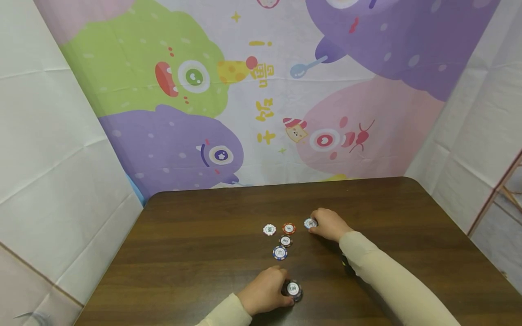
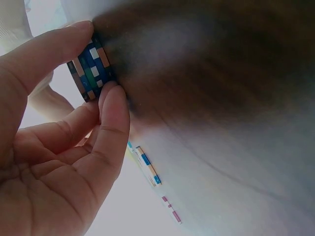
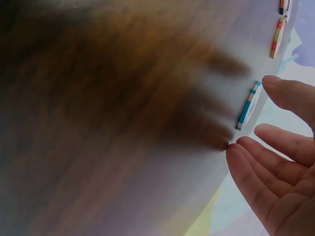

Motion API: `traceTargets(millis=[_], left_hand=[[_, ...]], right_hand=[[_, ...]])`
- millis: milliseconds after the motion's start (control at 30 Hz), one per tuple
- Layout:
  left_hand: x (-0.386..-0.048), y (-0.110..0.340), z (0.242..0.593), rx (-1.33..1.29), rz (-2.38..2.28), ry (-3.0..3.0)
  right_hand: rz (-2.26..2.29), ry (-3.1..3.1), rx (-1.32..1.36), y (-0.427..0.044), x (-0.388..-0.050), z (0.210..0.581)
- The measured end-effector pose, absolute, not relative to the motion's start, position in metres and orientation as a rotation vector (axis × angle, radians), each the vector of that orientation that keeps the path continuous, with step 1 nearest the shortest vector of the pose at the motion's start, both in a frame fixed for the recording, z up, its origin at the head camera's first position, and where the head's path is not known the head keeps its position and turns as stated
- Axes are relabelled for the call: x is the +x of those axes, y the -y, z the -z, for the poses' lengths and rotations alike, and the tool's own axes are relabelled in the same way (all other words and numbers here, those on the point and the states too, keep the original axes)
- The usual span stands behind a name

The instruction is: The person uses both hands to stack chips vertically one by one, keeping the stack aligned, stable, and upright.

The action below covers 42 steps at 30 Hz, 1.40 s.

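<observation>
Near the table's front, my left hand (image 1: 267,290) grips a short stack of poker chips (image 1: 293,290) between thumb and fingers; its top chip is black and marked 100. The stack's edge (image 2: 91,71) shows dark blue, green, white and tan blocks in the left wrist view. Farther back, my right hand (image 1: 329,225) is at a light-blue poker chip (image 1: 310,223) marked 10 that lies flat. In the right wrist view, thumb and loosely bent fingers stand on either side of this chip (image 3: 249,105), with small gaps visible.
Left of the light-blue chip lie a red chip (image 1: 289,228), a white chip (image 1: 269,229), a dark chip (image 1: 285,241) and a blue chip (image 1: 280,252). A cartoon-printed cloth (image 1: 261,158) hangs behind the brown table (image 1: 183,253). White sheets hang at both sides.
</observation>
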<state>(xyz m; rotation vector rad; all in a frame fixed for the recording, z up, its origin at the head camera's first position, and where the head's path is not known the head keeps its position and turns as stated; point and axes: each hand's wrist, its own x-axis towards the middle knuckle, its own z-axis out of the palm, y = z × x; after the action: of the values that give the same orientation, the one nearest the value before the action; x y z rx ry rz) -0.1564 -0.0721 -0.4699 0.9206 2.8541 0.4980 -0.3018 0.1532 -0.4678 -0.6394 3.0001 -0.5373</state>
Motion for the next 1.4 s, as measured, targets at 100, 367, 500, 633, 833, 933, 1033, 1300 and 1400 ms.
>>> traceTargets(millis=[100, 367, 500, 633, 833, 933, 1033, 1300, 1400], left_hand=[[-0.1565, 0.072, 0.47, 0.919, -0.506, -2.851], [-0.1564, 0.0718, 0.4695, 0.927, -0.508, -2.857], [-0.1562, 0.0719, 0.4693, 0.923, -0.507, -2.859], [-0.1558, 0.072, 0.4693, 0.914, -0.507, -2.856], [-0.1562, 0.0718, 0.4697, 0.906, -0.514, -2.852], [-0.1567, 0.0715, 0.4704, 0.906, -0.513, -2.852], [-0.1569, 0.0713, 0.471, 0.91, -0.505, -2.856], [-0.1565, 0.0716, 0.4705, 0.92, -0.496, -2.861], [-0.1564, 0.0716, 0.4705, 0.912, -0.498, -2.857]], right_hand=[[0.519, -3.0, -0.635, -0.1524, -0.3026, 0.4676], [0.471, -3.007, -0.604, -0.1505, -0.3053, 0.4688], [0.472, -3.01, -0.599, -0.1498, -0.3059, 0.4691], [0.474, -3.013, -0.596, -0.15, -0.3073, 0.4706], [0.458, -3.011, -0.603, -0.149, -0.3088, 0.4708], [0.446, -3.013, -0.611, -0.148, -0.3079, 0.4698], [0.442, -3.015, -0.628, -0.1474, -0.3076, 0.4695], [0.462, -3.007, -0.626, -0.1449, -0.3076, 0.4683], [0.459, -3.003, -0.621, -0.145, -0.3078, 0.4687]])
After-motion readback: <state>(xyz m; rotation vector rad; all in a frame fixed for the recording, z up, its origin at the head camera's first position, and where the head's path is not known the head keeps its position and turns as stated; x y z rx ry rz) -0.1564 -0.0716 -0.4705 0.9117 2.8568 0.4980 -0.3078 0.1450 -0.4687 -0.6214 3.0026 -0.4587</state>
